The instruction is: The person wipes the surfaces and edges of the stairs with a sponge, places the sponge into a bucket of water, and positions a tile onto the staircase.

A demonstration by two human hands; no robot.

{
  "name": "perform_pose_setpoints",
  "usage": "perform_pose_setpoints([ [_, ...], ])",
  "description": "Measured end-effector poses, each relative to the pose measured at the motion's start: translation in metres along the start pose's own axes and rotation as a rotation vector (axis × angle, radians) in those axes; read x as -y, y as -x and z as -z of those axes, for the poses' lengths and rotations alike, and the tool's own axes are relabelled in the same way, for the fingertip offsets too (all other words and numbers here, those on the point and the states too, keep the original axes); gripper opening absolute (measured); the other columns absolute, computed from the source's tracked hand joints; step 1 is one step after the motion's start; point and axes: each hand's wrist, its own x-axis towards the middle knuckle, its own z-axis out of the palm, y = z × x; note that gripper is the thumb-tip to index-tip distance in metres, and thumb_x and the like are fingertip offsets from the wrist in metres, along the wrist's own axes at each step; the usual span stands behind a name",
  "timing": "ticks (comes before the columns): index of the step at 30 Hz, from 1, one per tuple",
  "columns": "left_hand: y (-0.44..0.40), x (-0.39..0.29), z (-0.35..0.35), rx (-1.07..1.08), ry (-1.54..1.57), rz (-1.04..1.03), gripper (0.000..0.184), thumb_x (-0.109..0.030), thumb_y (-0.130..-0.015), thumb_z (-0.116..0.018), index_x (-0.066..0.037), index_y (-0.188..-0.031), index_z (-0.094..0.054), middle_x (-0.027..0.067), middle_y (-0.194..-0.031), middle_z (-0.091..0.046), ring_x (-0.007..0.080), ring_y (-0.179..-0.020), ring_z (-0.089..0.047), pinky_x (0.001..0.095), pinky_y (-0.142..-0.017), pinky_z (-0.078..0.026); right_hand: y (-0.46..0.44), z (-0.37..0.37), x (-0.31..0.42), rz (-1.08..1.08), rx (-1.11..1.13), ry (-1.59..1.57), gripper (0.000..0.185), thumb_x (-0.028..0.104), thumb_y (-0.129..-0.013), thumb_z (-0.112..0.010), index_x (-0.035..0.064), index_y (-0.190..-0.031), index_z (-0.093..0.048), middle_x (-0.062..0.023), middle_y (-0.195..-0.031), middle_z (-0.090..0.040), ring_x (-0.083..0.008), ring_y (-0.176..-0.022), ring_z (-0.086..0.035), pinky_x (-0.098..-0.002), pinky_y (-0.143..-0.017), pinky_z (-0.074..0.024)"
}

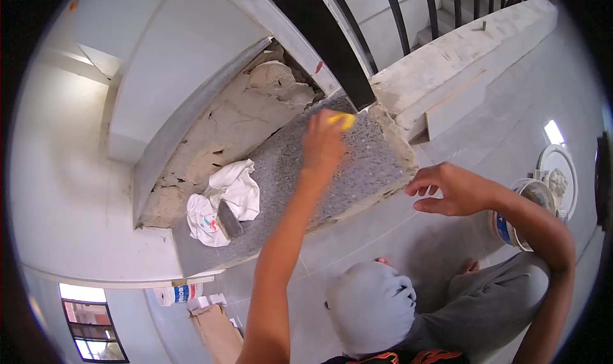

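Observation:
My left hand (pixel 322 148) is closed on a yellow sponge (pixel 343 120) and presses it to the speckled grey stone slab (pixel 274 163), close to the foot of the black post (pixel 338 51). Motion blurs this hand a little. Just off the slab's near right edge hovers my right hand (pixel 450 190); its fingers are loosely bent, thumb apart, with nothing in them. On the slab's left part lies a crumpled white cloth (pixel 236 188). A dark grey flat block or tool (pixel 229 220) rests against the cloth.
Rough, broken plaster (pixel 220 125) runs along the slab's back. A bucket (pixel 530 211) and a round white lid (pixel 568 182) with grey paste stand at right. Another bucket (pixel 179 294) and a cardboard piece (pixel 214 332) are at lower left. A low ledge (pixel 472 58) extends behind, below black railings.

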Motion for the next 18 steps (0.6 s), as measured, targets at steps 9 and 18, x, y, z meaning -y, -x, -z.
perform_pose_setpoints([
  [9, -0.018, 0.043, 0.004, -0.275, -0.06, -0.054, 0.031, -0.007, -0.069, -0.066, -0.011, -0.1, -0.064, 0.0104, -0.105, -0.053, 0.0308, -0.097, -0.054, 0.0387, -0.08, -0.047, 0.003, 0.0, 0.003, -0.019, 0.012, -0.004, 0.03, 0.019, -0.082, -0.064, -0.0034, -0.101, -0.06, -0.0163, -0.096, -0.063, -0.0241, -0.083, -0.062, -0.0335, -0.072, -0.0505],
  [18, -0.009, 0.003, 0.034, -0.163, 0.414, 0.435, 0.037, -0.03, -0.081, -0.062, -0.005, -0.108, -0.058, 0.0134, -0.095, -0.063, 0.0254, -0.08, -0.063, 0.0369, -0.069, -0.05, 0.007, 0.005, 0.0, -0.065, -0.059, -0.025, 0.033, 0.019, -0.082, -0.064, -0.0008, -0.107, -0.057, -0.0138, -0.098, -0.061, -0.0214, -0.084, -0.06, -0.0334, -0.073, -0.0502],
])
